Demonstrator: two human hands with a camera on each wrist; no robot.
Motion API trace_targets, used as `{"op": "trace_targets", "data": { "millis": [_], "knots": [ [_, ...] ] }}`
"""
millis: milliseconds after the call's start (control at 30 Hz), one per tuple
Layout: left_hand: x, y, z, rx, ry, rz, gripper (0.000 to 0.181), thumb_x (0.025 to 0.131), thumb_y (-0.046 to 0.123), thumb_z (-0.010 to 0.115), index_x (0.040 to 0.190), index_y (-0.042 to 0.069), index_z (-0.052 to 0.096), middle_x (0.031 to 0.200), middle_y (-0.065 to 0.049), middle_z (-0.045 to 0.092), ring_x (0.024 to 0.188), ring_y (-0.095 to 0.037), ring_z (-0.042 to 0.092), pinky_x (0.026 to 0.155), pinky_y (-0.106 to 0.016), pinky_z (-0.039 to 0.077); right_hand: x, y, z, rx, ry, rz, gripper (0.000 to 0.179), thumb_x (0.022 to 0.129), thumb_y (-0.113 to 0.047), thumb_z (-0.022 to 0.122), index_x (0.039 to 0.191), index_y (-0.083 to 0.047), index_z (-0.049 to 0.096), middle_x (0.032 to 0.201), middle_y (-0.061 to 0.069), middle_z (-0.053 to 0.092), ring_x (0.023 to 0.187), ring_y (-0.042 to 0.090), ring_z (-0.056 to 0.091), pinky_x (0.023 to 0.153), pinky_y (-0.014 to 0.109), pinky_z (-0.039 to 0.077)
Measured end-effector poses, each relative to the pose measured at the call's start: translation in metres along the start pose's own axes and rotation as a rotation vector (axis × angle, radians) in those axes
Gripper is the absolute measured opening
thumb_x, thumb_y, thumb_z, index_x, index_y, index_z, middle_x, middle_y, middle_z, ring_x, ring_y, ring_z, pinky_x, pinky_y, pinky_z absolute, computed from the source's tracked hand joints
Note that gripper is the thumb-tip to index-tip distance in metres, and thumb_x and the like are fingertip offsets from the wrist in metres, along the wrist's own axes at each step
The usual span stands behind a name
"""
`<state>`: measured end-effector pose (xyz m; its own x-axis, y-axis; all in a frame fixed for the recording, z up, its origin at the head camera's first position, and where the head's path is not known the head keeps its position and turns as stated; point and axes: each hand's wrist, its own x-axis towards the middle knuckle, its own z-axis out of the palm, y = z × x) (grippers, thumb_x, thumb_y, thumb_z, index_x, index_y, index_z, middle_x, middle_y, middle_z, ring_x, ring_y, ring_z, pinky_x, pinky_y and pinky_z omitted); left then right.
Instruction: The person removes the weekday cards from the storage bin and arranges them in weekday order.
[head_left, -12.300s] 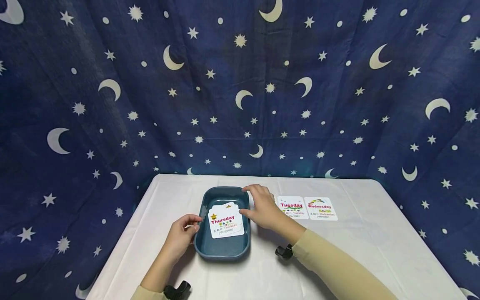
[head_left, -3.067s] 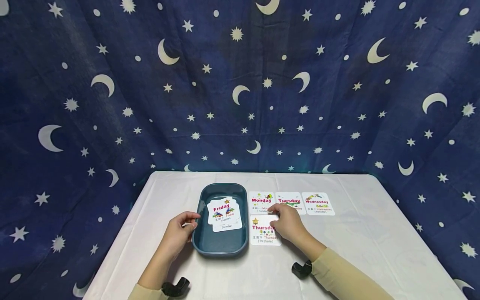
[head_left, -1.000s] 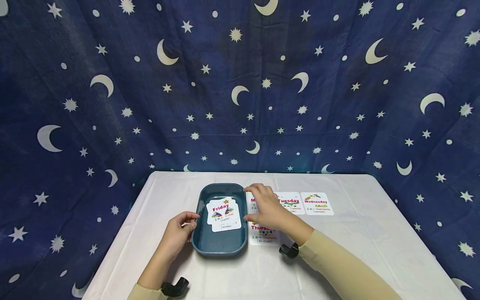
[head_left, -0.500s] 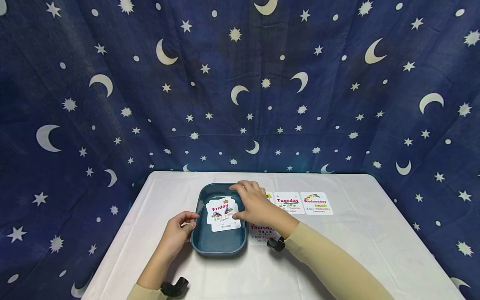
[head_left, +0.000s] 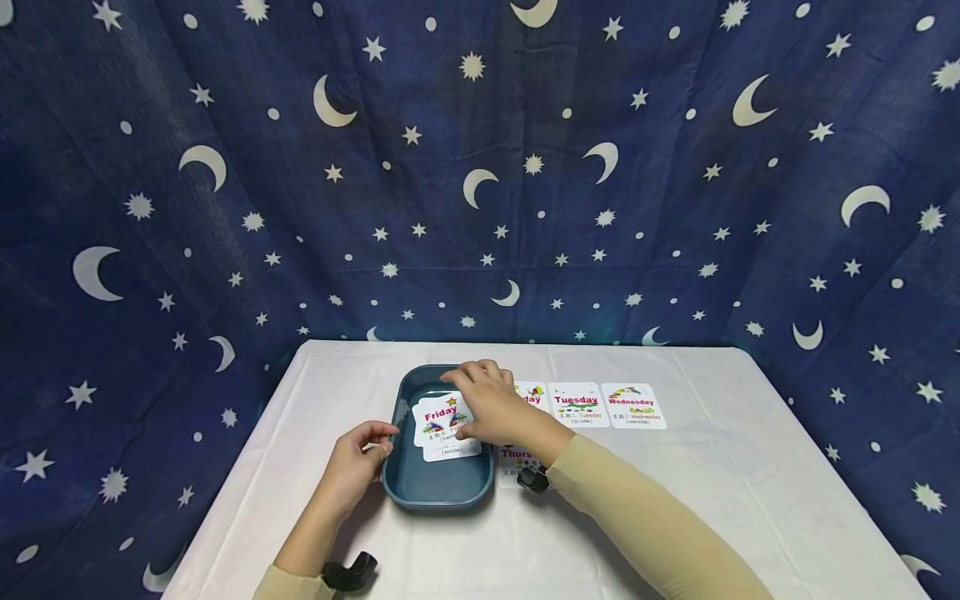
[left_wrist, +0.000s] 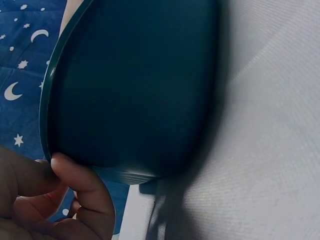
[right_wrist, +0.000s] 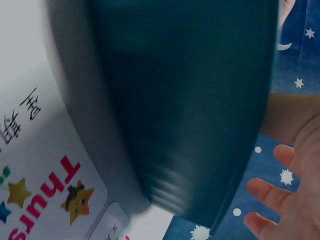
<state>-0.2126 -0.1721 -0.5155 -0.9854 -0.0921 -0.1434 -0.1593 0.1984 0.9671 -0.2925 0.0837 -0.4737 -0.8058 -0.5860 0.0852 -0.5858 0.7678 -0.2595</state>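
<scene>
A dark blue tray (head_left: 437,505) holds overlapping white cards. The Friday card (head_left: 432,421) lies on top, and the lower edge of another card (head_left: 452,451) shows beneath it. At the tray's left side, my left hand (head_left: 354,465) pinches the rim between thumb and finger, which the left wrist view shows closely. My right hand (head_left: 495,408) reaches over the right rim with thumb and fingers spread apart, its thumb over the Friday card's right part. Whether the thumb touches the card I cannot tell. The right wrist view shows the tray's outer wall and the spread fingers (right_wrist: 270,195).
Right of the tray, the Monday card (head_left: 534,392), Tuesday card (head_left: 579,406) and Wednesday card (head_left: 633,406) form a row. Below Monday lies the Thursday card (head_left: 513,468), partly hidden by my right arm. A starry dark blue curtain (head_left: 480,242) hangs behind the white-covered table (head_left: 712,467).
The Thursday card passed from the tray to the table below Monday, uncovering Friday. My right hand then moved left from the cards to over the tray. The left hand stayed at the rim.
</scene>
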Motion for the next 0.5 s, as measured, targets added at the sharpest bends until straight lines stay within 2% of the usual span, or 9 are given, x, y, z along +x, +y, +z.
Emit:
{"op": "trace_targets", "data": {
  "millis": [300,500],
  "knots": [
    [0.0,0.001,-0.001,-0.005,-0.011,-0.001,0.026,0.101,-0.008,0.058,0.124,-0.006,0.069,0.098,-0.008,0.061,0.072,-0.014,0.056,0.056,-0.027,0.052,0.011,-0.012,0.008,-0.057,-0.026,-0.07,0.093,0.082,-0.043,0.093,0.16,-0.029,0.044,0.156,0.001,0.052,0.149,0.032,0.039,0.118,0.057,0.036],
    [0.0,0.001,-0.001,-0.014,-0.018,0.002,0.025,0.101,-0.008,0.058,0.124,-0.006,0.069,0.097,-0.007,0.06,0.073,-0.013,0.056,0.057,-0.026,0.051,0.019,-0.018,0.013,-0.069,-0.076,-0.072,0.093,0.084,-0.043,0.093,0.161,-0.03,0.043,0.159,0.003,0.048,0.149,0.032,0.04,0.12,0.056,0.038]
  ]
}}
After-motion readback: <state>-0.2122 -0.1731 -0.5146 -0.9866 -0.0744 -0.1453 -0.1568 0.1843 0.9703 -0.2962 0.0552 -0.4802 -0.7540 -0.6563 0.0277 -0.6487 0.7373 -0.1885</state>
